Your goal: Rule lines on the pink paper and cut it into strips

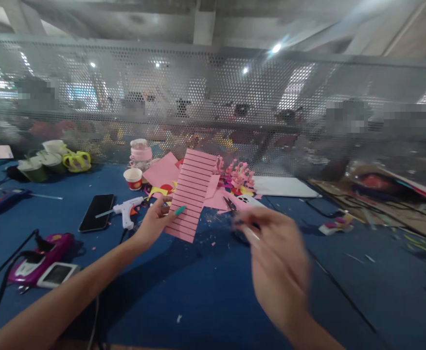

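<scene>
My left hand (154, 221) is closed on the lower left edge of a pink paper sheet (194, 189) ruled with several dark parallel lines. Its thumb, with a teal nail, lies across the front of the sheet, which tilts upward above the table. To the right, my right hand (278, 257) is smeared by motion, its fingers pinched round a slender whitish pen (251, 236) with a dark end pointing left. Just beyond the pen, the dark blades of scissors (229, 204) show, partly hidden. Pink paper pieces (162, 170) lie behind the ruled sheet.
Left on the blue table (143, 301) are a white glue gun (126, 212), a black phone (97, 213) and a purple power strip (58, 248) with cords. A paper cup (133, 179) and pink paper flowers (240, 175) stand behind. A perforated metal screen (213, 92) spans the back.
</scene>
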Available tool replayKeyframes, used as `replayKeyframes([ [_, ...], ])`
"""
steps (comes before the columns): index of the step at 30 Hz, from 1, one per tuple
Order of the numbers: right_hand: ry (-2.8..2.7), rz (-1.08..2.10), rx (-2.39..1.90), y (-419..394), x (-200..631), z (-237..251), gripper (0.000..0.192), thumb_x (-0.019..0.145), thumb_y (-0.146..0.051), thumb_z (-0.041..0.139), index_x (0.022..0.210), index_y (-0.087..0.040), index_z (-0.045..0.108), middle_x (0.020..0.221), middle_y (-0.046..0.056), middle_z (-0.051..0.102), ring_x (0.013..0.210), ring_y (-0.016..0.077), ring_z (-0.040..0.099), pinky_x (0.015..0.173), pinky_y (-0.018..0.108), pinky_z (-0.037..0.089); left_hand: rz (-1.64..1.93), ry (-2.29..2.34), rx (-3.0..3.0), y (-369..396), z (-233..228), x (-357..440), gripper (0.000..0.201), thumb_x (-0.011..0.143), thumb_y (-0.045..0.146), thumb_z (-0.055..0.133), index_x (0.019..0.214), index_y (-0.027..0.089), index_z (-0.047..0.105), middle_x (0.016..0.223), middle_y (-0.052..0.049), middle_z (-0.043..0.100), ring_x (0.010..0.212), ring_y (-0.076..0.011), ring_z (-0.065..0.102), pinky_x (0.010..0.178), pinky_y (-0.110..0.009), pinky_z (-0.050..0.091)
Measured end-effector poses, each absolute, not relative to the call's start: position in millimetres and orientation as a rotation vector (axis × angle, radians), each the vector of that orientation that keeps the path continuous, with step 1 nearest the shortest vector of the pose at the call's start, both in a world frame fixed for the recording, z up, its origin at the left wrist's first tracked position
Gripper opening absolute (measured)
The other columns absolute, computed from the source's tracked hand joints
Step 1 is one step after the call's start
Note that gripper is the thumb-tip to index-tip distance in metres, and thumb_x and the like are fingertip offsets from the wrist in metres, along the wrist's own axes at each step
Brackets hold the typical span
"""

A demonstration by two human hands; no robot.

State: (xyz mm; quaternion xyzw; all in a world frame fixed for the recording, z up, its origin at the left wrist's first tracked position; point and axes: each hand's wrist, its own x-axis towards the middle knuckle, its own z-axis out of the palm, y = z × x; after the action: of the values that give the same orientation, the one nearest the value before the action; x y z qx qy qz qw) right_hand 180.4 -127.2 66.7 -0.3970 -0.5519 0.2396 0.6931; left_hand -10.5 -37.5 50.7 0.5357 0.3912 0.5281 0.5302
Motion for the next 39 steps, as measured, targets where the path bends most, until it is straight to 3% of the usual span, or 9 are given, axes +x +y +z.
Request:
replayKeyframes([
  [4, -1.189, 0.905, -1.099, -58.9, 167.1, 53.6, 0.051, 0.059, -0.054, 0.070, 0.091, -0.016, 0.060, 0.090, 0.008, 0.064, 0.085, 0.0222, 0.060, 0.075, 0.037, 0.049, 1.129, 0.846, 1.109, -49.4, 38.5, -1.9, 0.052, 0.052, 0.041, 0.083, 0.086, 0.016, 0.053, 0.059, 0.002, 0.065, 0.055, -0.0130, 0.062, 0.058, -0.024, 0.048],
  [5, -1.224, 0.995, -1.095, -50.2, 167.4, 48.3, 0.047, 0.061, -0.057, 0.066, 0.085, -0.016, 0.062, 0.078, 0.005, 0.063, 0.078, 0.0204, 0.060, 0.070, 0.034, 0.049, 1.070, 0.852, 1.105, -51.7, 36.1, -1.2, 0.052, 0.051, 0.042, 0.083, 0.084, 0.015, 0.054, 0.059, 0.002, 0.065, 0.055, -0.0133, 0.062, 0.057, -0.024, 0.048],
  [8, -1.253, 0.960, -1.130, -41.0, 170.4, 38.4, 0.045, 0.062, -0.060, 0.064, 0.052, -0.018, 0.051, 0.045, -0.005, 0.040, 0.050, 0.0115, 0.044, 0.050, 0.026, 0.039, 0.864, 0.909, 1.189, -55.2, 33.2, -1.8, 0.052, 0.049, 0.050, 0.081, 0.079, 0.014, 0.058, 0.054, 0.003, 0.063, 0.049, -0.0108, 0.058, 0.052, -0.022, 0.045],
  [11, -1.329, 0.928, -1.144, -44.7, 171.9, 35.4, 0.053, 0.060, -0.059, 0.066, 0.041, -0.021, 0.035, 0.042, -0.008, 0.024, 0.044, 0.0065, 0.027, 0.043, 0.023, 0.026, 0.761, 0.976, 1.274, -53.4, 34.9, -3.9, 0.053, 0.050, 0.062, 0.074, 0.067, 0.014, 0.060, 0.053, 0.002, 0.061, 0.048, -0.0101, 0.056, 0.052, -0.022, 0.043],
  [18, -1.459, 1.138, -1.078, -55.9, 165.2, 27.5, 0.044, 0.066, -0.057, 0.062, 0.052, -0.016, 0.056, 0.045, -0.006, 0.039, 0.045, 0.0076, 0.033, 0.045, 0.023, 0.028, 0.856, 1.072, 1.330, -48.5, 30.5, -6.0, 0.048, 0.051, 0.059, 0.074, 0.051, 0.015, 0.056, 0.047, 0.005, 0.054, 0.048, -0.0084, 0.048, 0.052, -0.021, 0.040],
  [22, -1.385, 1.116, -1.101, -59.3, 163.4, 30.5, 0.044, 0.063, -0.053, 0.067, 0.044, -0.017, 0.051, 0.042, -0.006, 0.036, 0.043, 0.0065, 0.031, 0.042, 0.022, 0.026, 0.853, 1.102, 1.357, -51.5, 29.7, -4.8, 0.049, 0.053, 0.060, 0.072, 0.048, 0.015, 0.054, 0.044, 0.005, 0.052, 0.046, -0.0078, 0.046, 0.049, -0.020, 0.037],
  [27, -1.227, 1.378, -1.020, -54.3, 170.6, 34.5, 0.036, 0.050, -0.050, 0.077, 0.060, -0.016, 0.068, 0.055, -0.001, 0.062, 0.054, 0.0138, 0.054, 0.055, 0.027, 0.044, 0.733, 1.071, 1.423, -55.7, 37.8, -3.0, 0.050, 0.056, 0.060, 0.070, 0.044, 0.015, 0.051, 0.042, 0.004, 0.051, 0.043, -0.0068, 0.044, 0.046, -0.020, 0.035],
  [31, -1.186, 1.440, -1.032, -49.2, 174.0, 30.1, 0.037, 0.048, -0.051, 0.078, 0.062, -0.017, 0.072, 0.059, 0.002, 0.068, 0.059, 0.0181, 0.060, 0.056, 0.030, 0.047, 0.629, 1.032, 1.424, -56.2, 41.7, -3.0, 0.049, 0.054, 0.056, 0.074, 0.041, 0.016, 0.048, 0.039, 0.005, 0.047, 0.041, -0.0063, 0.042, 0.046, -0.020, 0.036],
  [39, -0.981, 1.249, -1.073, -50.6, 167.2, 18.6, 0.040, 0.054, -0.047, 0.077, 0.079, -0.016, 0.074, 0.051, -0.001, 0.065, 0.030, 0.0060, 0.034, 0.030, 0.022, 0.028, 0.655, 1.055, 1.437, -55.4, 26.0, -2.3, 0.052, 0.060, 0.063, 0.065, 0.043, 0.016, 0.052, 0.039, 0.005, 0.041, 0.040, -0.0065, 0.031, 0.042, -0.022, 0.026],
])
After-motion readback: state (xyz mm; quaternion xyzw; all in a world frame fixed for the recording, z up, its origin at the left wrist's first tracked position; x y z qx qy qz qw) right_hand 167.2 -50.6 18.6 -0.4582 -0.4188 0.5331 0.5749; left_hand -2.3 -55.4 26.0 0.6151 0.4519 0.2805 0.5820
